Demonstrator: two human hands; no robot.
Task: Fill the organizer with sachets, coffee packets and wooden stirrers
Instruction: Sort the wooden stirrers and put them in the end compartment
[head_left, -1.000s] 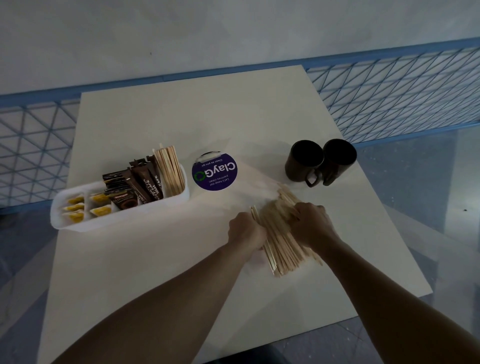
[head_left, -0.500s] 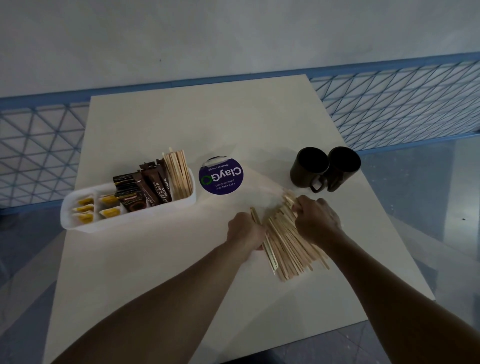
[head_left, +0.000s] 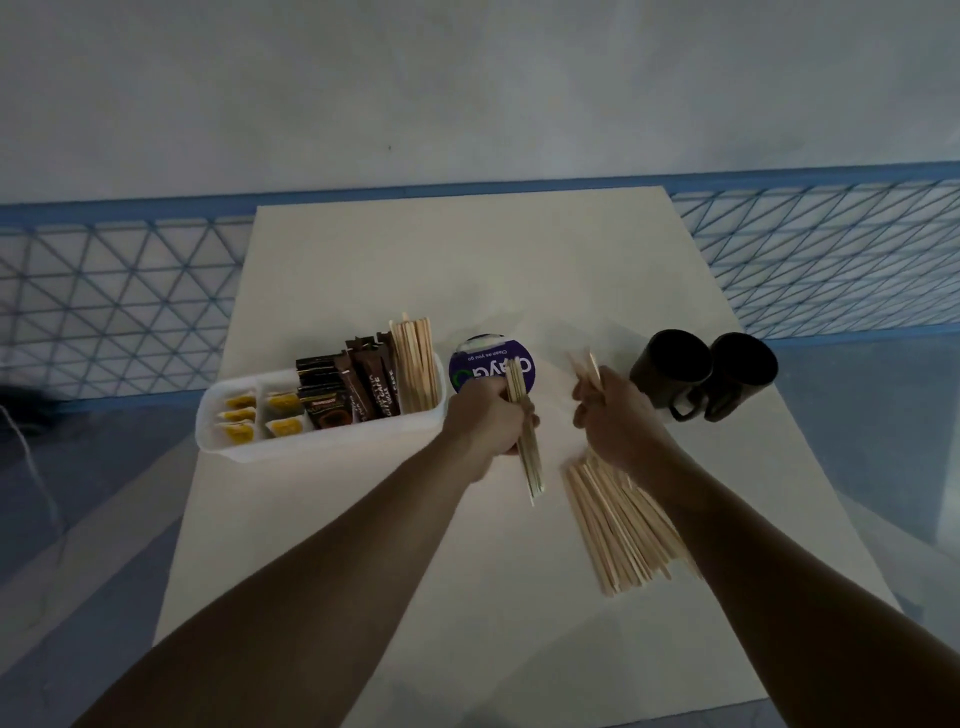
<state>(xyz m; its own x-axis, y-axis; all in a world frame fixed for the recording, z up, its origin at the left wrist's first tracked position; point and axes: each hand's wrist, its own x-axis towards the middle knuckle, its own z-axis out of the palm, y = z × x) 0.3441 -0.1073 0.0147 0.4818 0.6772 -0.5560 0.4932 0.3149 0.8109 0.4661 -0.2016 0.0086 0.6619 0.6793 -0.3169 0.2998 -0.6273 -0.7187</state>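
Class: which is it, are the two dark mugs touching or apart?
Touching. The head view shows the left mug and right mug pressed side by side, no table visible between them.

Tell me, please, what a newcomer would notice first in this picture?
Probably the two hands mid-table: the left hand grips a bundle of wooden stirrers, the right hand holds a few more above the loose stirrer pile. Next, the white organizer at left, already stocked, and two dark mugs at right.

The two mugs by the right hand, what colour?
Black mugs, shown in the head view.
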